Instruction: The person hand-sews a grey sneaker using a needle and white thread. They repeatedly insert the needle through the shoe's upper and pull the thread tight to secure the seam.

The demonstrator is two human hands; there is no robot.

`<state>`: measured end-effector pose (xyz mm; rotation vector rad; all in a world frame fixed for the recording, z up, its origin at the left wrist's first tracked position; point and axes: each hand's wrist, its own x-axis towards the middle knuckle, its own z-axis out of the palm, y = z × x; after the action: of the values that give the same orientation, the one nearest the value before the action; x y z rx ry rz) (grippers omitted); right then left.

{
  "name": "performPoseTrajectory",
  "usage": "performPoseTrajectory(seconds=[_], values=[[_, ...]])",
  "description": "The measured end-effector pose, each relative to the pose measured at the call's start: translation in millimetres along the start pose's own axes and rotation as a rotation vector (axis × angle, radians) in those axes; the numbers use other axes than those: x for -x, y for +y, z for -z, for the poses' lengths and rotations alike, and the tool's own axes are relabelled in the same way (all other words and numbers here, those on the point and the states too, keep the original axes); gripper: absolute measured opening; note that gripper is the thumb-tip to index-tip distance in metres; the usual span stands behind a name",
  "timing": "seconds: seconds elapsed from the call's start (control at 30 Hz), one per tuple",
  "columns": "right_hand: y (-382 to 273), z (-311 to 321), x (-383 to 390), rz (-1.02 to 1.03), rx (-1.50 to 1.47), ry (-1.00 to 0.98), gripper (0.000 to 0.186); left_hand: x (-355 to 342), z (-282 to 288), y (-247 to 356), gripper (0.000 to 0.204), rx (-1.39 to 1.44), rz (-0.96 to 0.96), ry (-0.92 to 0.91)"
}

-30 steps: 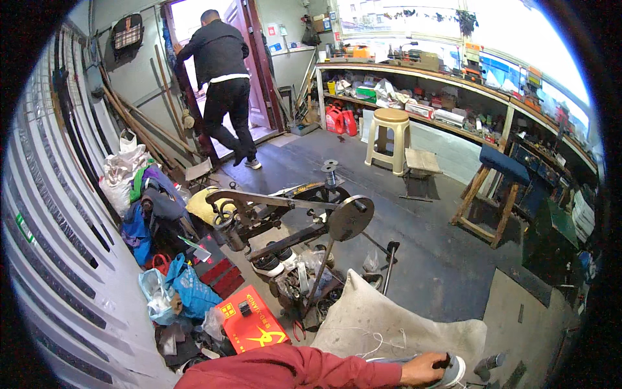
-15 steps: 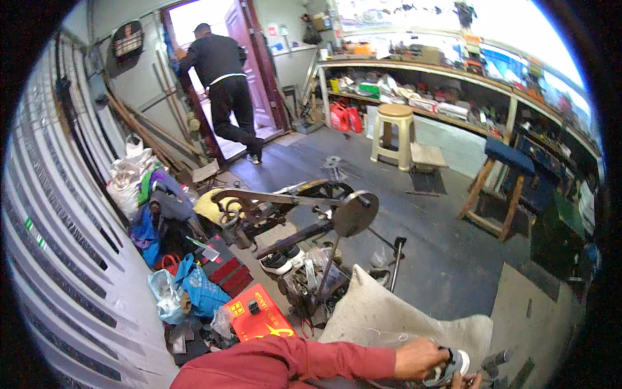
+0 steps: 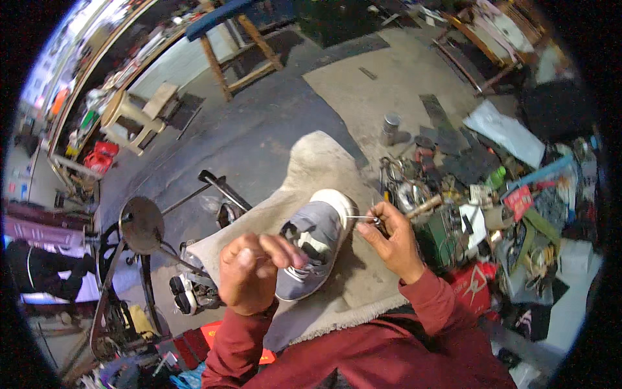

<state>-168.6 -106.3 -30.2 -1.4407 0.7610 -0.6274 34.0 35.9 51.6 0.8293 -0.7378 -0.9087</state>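
Note:
A grey-blue shoe with a white sole (image 3: 311,220) lies on a worn beige cloth (image 3: 311,155) across my lap. My right hand (image 3: 392,240) grips a thin metal hand tool (image 3: 363,218), whose shaft reaches to the shoe's white sole at the far end. My left hand (image 3: 253,272) is raised at the left of the shoe's near end, fingers curled in a pinch; what they hold, if anything, is too small to make out.
An iron treadle machine (image 3: 141,223) stands at my left, with a person in black (image 3: 35,266) by the doorway beyond. Tools and scraps (image 3: 421,188) crowd my right. A blue-topped stool (image 3: 217,23), plastic stool (image 3: 126,120) and workbench (image 3: 97,61) stand farther off.
My view has swung down and rightward onto my lap. Both hands are now raised at the shoe, and the metal tool shows in my right hand.

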Motion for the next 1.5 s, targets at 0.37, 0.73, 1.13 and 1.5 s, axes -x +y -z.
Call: performPoseTrajectory(seconds=[0.37,0.73,1.13,1.5], values=[[-35.3,6.3,23.7,0.153,0.147,-0.124,0.024,-32.9,-32.2,-32.5,0.022,-1.392,-0.279,-0.292],[5.4,13.0,-2.8,0.249,0.034,-0.098,0.025,-38.7,-26.2,-57.5,0.007,-1.167,-0.083,0.016],[15.3,81.2,2.6,0.053,-0.549,0.64,0.027,-36.5,-23.7,-62.7,0.01,-1.093,-0.041,0.074],[-5.5,26.5,1.4,0.134,0.108,0.045,0.018,-26.1,-10.3,-54.8,0.015,-0.744,0.129,0.182]])
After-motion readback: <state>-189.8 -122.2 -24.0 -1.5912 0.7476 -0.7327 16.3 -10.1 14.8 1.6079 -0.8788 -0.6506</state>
